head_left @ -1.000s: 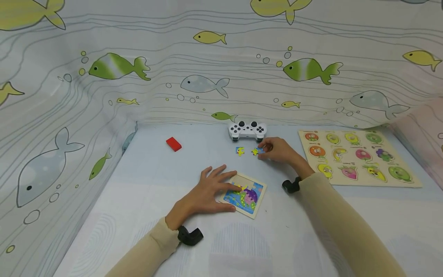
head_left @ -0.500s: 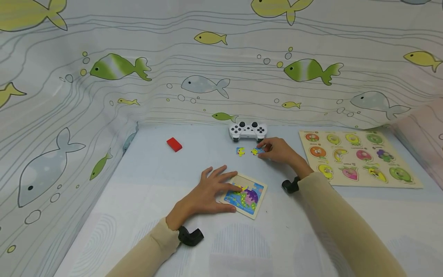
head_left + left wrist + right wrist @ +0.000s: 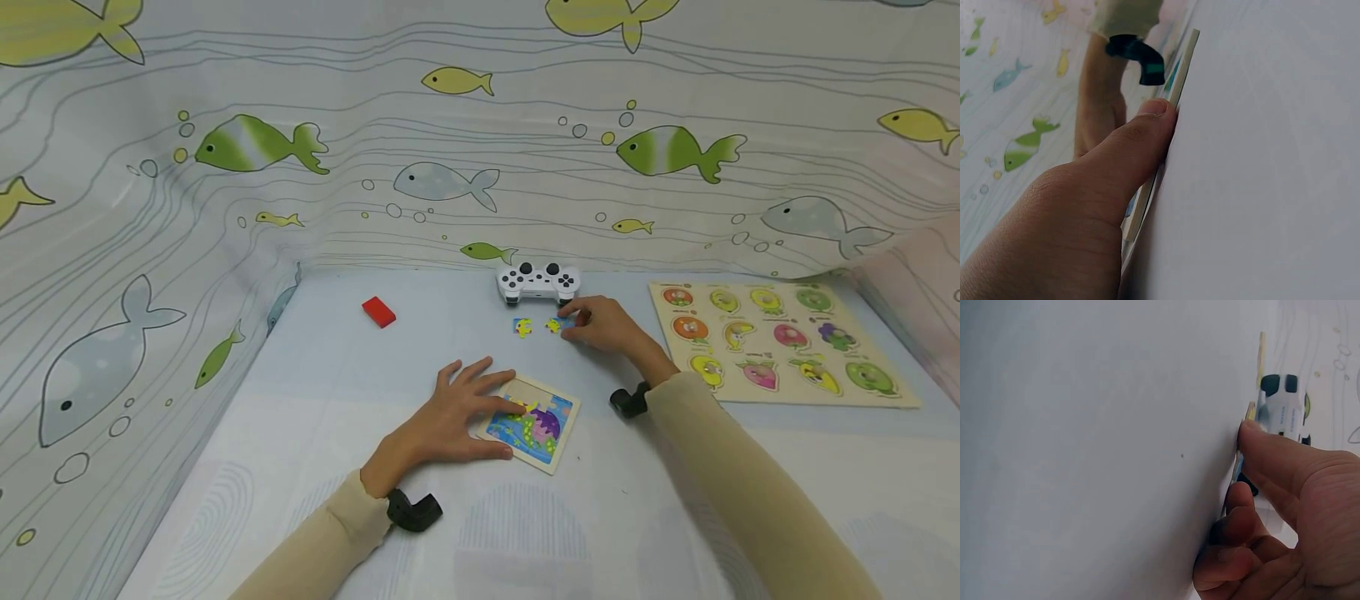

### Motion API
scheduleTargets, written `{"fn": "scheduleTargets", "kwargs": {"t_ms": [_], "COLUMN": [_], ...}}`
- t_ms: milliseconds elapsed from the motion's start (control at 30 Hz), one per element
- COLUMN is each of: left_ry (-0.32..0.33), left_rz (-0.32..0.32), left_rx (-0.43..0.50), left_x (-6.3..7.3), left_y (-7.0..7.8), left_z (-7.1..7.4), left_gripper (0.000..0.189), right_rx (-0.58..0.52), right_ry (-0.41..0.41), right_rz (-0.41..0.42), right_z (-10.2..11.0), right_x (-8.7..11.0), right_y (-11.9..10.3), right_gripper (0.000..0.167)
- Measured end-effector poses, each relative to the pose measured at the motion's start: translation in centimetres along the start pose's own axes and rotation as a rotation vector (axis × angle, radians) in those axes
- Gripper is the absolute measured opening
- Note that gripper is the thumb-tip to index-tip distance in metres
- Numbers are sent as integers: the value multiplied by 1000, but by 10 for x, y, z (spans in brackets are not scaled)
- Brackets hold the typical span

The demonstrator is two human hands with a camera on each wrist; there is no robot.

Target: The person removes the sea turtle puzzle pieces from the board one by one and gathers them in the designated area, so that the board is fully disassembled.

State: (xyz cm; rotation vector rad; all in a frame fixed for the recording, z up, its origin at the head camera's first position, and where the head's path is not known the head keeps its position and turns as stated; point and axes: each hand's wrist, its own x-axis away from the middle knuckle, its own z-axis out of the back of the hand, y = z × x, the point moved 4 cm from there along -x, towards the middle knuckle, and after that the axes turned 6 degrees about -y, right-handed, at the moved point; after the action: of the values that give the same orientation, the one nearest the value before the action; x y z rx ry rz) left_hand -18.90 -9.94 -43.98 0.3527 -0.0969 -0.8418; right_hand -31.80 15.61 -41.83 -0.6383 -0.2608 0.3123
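Note:
My left hand (image 3: pixel 461 417) lies with spread fingers over the left side of a small square jigsaw puzzle tray (image 3: pixel 567 425). Its index fingertip rests on the picture, and the thumb touches the tray's near edge, seen close up in the left wrist view. Within the tray is a blue sea picture with a purple shape; bare wood shows at its upper part. Farther back, my right hand (image 3: pixel 603 325) pinches a blue-and-yellow puzzle piece (image 3: pixel 555 325) at the table surface, thumb and fingers on its right side. A second puzzle piece (image 3: pixel 522 327) lies just left of it.
Behind the pieces stands a white game controller (image 3: pixel 538 283). A red block (image 3: pixel 378 312) lies at the back left. To the right of my right hand is a wooden fruit puzzle board (image 3: pixel 780 392). A fish-printed cloth (image 3: pixel 555 200) rises behind the table.

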Motion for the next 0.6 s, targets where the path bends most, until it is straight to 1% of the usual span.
{"fn": "scheduleTargets", "kwargs": {"t_ms": [233,600], "left_ry": [7,21], "left_rz": [-9,-19], "left_rx": [-15,-6], "left_x": [-1,0], "left_y": [0,2], "left_z": [0,1], "left_gripper": [56,55], "right_rx": [-2,8], "right_ry": [6,11], "right_rz": [-14,-40], "right_z": [-1,-2], "right_x": [0,0], "right_y": [2,1], "right_gripper": [34,34]}}
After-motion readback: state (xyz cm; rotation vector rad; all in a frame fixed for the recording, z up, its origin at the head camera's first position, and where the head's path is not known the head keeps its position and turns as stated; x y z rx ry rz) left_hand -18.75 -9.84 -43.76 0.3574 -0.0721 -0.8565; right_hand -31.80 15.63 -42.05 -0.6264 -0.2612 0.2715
